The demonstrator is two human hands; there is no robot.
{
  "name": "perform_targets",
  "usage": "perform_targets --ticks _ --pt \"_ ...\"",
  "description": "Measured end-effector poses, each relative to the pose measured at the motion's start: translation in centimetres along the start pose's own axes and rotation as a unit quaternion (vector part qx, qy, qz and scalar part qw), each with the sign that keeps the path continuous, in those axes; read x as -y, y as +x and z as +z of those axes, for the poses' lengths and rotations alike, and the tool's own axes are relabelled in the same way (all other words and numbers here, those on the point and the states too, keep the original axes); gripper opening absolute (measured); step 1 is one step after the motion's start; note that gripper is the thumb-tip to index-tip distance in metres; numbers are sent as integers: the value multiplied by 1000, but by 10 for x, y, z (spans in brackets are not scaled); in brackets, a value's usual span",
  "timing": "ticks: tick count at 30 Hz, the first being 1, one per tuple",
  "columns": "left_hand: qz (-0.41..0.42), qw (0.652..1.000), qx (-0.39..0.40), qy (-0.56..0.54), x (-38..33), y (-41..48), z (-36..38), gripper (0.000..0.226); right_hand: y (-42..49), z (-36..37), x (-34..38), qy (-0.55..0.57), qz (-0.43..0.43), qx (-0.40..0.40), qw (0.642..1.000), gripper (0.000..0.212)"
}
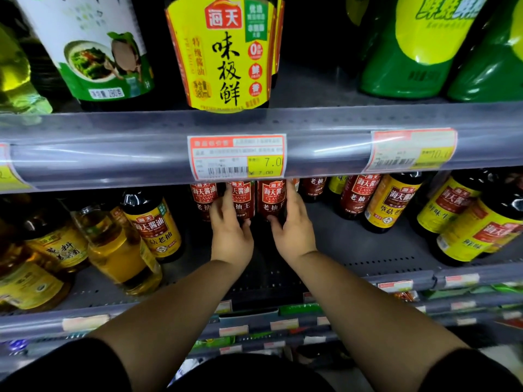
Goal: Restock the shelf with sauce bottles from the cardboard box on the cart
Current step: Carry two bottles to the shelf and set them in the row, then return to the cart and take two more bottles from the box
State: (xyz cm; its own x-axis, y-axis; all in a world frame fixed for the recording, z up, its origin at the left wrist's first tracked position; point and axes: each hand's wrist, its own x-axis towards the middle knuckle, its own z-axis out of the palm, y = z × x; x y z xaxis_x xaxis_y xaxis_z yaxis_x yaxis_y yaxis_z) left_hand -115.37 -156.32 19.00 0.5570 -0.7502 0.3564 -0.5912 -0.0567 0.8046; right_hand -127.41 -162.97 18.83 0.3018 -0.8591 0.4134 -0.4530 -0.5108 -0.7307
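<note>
**Entry: red-labelled sauce bottles, lower shelf point(353, 244), centre back**

- Stock: 3 bottles are standing upright in a row, sides touching. Their caps are hiding behind the price rail point(113, 154) of the shelf above.
- Leftmost bottle point(201, 195): it is standing free, just beside the left fingers.
- Middle bottle point(243, 203): the left hand point(230, 236) is gripping it. The fingers point(226, 200) are running up its left flank, in the gap to the leftmost bottle, and the thumb is curling round low on its right side.
- Right bottle point(272, 200): the right hand point(294, 233) is gripping it in mirror image, with the thumb low on the left and the fingers rising along the right flank.
- Key relation: both long axes are running vertical. Both bottles are sitting straight ahead of the wrists, deep on the shelf, each enclosed between thumb and fingers. The 2 thumbs are lying close together where the held bottles are meeting. Neither hand is nearer than the other, as each is already holding its own bottle.
- Bases: the hands are covering them, so whether they are resting on the shelf cannot be told.
- Judgement: the placing step is looking nearly complete. Letting go is likely calling for the fingers to open sideways without nudging the leftmost bottle.
- Neighbours: yellow-labelled bottles point(392, 203) are standing near on the right and pale oil bottles point(119, 247) well apart on the left.
- Cardboard box and cart: neither is showing in view
</note>
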Motion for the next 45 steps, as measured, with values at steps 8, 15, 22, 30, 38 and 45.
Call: perform_targets --ticks 8,15,22,30,38,45 --pt "-21 998 34 -42 -6 -1 -8 91 4 -3 0 28 51 34 998 91" --pt "-5 991 133 8 -3 -9 -51 80 -16 -25 3 18 78 127 989 93" --pt "-16 964 254 72 1 -32 -126 59 -61 -42 66 -38 81 281 955 62" --pt "-74 956 269 96 49 -80 -275 50 -97 11 169 -45 25 452 890 61" --pt "-203 949 172 171 146 -134 -428 40 -131 165 280 -50 -82 545 833 64" --pt "-346 906 112 215 253 -187 -554 44 -183 325 400 -126 -204 620 747 65"
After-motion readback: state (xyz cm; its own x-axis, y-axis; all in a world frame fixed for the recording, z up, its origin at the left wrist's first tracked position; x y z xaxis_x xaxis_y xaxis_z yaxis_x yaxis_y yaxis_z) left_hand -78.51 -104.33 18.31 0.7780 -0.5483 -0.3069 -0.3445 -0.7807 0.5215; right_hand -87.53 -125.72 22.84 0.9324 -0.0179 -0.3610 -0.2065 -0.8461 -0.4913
